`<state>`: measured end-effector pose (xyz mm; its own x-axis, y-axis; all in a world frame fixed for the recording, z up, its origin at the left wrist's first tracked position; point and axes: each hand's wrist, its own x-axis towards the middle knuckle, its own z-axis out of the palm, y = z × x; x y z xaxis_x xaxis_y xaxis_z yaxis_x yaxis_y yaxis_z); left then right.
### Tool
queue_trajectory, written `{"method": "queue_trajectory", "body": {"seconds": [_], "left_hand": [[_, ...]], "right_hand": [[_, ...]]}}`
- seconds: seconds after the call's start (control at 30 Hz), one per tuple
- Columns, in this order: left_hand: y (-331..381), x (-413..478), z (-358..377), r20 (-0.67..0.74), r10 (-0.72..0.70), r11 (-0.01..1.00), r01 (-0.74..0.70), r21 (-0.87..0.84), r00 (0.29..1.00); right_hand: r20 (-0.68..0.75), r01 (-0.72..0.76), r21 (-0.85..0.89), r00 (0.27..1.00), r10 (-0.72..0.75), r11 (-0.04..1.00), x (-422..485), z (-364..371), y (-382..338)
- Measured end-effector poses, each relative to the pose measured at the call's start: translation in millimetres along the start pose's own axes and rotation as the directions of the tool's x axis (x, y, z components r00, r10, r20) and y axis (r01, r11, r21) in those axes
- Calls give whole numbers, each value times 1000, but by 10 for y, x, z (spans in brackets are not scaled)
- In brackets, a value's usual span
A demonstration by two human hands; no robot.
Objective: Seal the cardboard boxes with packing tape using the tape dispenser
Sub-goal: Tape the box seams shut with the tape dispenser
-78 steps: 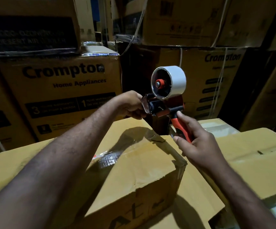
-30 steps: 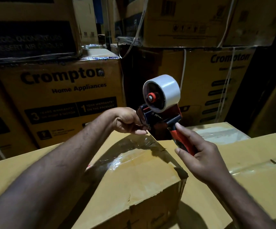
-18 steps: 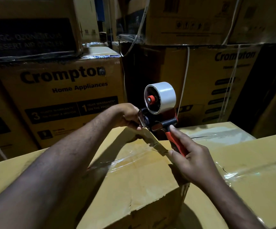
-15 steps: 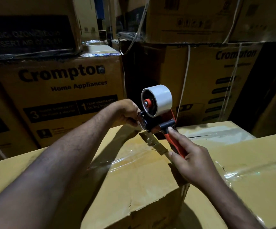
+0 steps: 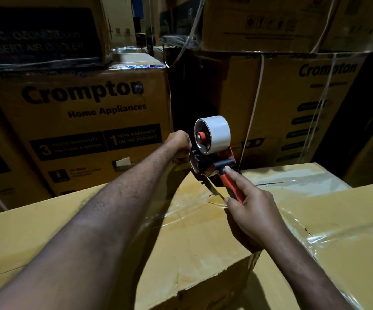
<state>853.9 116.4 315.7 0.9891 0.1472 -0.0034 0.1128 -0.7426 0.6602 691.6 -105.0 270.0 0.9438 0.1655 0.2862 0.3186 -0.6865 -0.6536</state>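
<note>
- Since the earliest frame, the tape dispenser (image 5: 210,159) has come down from above the box to its far edge, and a strip of clear tape (image 5: 213,192) now runs from it to the box top.
- Right fingers (image 5: 233,175): curled round the red handle (image 5: 231,186), with the forefinger stretched up along it to the black collar. Firm hold.
- Right hand (image 5: 254,213): sits low over the near cardboard box (image 5: 181,253), close to its right edge, with the thumb side beside the tape strip.
- Left fingers: closed tight. The back of the left hand (image 5: 180,143) faces the camera, so the fingertips are hidden. They grip at the front end of the dispenser, on its left side; whether they also pinch tape cannot be told.
- Dispenser: tilted, with the white tape roll (image 5: 218,133) uppermost on a red hub and the black front end pointing down at the far edge of the box.
- Near box top: glossy clear tape lies across it from the dispenser toward the left arm. The front corner shows creased, torn board.
- Second box (image 5: 348,220): just beside the near one on the right, with wrinkled clear tape over its top.
- Background: stacked printed cartons, one at left (image 5: 80,121) and one at right (image 5: 292,108), bound with pale straps (image 5: 256,104). Lighting is dim.
</note>
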Motion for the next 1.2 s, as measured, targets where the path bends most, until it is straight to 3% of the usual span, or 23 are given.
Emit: {"method": "queue_trajectory", "body": {"seconds": [0.17, 0.53, 0.67, 0.77, 0.87, 0.93, 1.2], "left_hand": [[-26, 72, 44, 11, -16, 998, 17, -60, 1000], [-264, 131, 209, 96, -82, 996, 78, 45, 992], [-355, 126, 266, -47, -129, 982, 134, 131, 991], [-418, 128, 236, -183, -9, 996, 24, 81, 983], [-432, 59, 167, -8, 135, 991, -135, -18, 991], [-441, 0, 153, 116, 161, 980, -173, 103, 980], [-467, 42, 340, 25, 86, 979, -89, 183, 996]], "right_hand": [[48, -38, 1, 998, 38, 999, 66, 11, 5], [104, -103, -26, 989, 105, 994, 187, -10, -22], [113, -103, -28, 988, 105, 994, 215, -15, -39], [111, -114, -28, 987, 117, 993, 229, -15, -22], [109, -125, -22, 986, 127, 992, 229, -10, 0], [107, -128, -18, 986, 130, 992, 224, -12, 5], [127, -130, -20, 983, 131, 991, 226, -108, -71]]}}
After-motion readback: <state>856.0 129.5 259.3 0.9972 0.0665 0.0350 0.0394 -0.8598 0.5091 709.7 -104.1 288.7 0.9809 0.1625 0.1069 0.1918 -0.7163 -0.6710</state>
